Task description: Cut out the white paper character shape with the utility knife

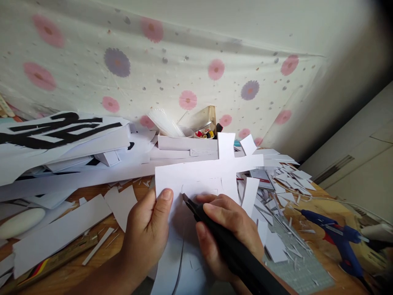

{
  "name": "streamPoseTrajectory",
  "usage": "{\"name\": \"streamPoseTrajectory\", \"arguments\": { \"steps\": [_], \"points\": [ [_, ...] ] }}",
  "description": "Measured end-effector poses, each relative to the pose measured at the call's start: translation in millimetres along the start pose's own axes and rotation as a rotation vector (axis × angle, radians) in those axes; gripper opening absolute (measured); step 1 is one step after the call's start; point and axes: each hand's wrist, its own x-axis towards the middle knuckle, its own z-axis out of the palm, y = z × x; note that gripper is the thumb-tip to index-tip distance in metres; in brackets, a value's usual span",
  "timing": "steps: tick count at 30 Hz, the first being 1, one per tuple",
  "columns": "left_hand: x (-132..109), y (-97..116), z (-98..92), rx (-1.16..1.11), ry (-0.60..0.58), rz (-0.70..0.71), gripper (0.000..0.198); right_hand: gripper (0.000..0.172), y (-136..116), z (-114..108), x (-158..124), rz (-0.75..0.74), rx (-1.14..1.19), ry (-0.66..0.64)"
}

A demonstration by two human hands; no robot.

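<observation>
A white foam board (193, 174), cut into a character-like shape with projecting strokes at its upper right, is tilted up in front of me. My left hand (150, 225) grips its left edge, with the thumb flat on the face. My right hand (230, 225) is closed around a black utility knife (227, 246). The blade tip is at the board's face, by a faint drawn line, just right of my left thumb. Below it, a long curved cut or dark line runs down the board. The board's lower end is out of view.
A blue glue gun (334, 233) lies at right, beside a green cutting mat (310, 266) strewn with white scraps. At left are a ruler (61, 260), white strips and boards with black lettering (61, 131). A white box (184, 142) with glue sticks stands behind.
</observation>
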Motion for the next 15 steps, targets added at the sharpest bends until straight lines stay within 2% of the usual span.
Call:
{"name": "streamPoseTrajectory", "arguments": {
  "steps": [4,6,8,10,13,15],
  "points": [
    [-0.3,1.0,-1.3,-0.051,-0.02,0.007,0.032,0.038,-4.4,-4.0,-8.0,0.055,0.072,0.012],
    [2.1,-2.0,-2.5,-0.049,0.0,-0.052,0.035,0.03,-5.4,-2.6,-12.0,0.088,0.114,0.11],
    [5.8,-6.0,-4.2,-0.055,0.044,-0.119,0.036,0.023,-4.4,-0.1,-14.0,0.084,0.164,0.263],
    [9.4,-9.1,-5.8,-0.095,0.066,-0.133,0.036,0.027,-1.9,1.7,-13.9,0.121,0.219,0.342],
    [12.6,-11.1,-7.1,-0.138,0.017,-0.107,0.035,0.034,3.1,0.9,-11.1,0.295,0.336,0.224],
    [13.2,-12.0,-7.1,-0.139,-0.019,-0.113,0.035,0.031,6.1,-1.3,-8.1,0.337,0.425,0.115]
  ]
}}
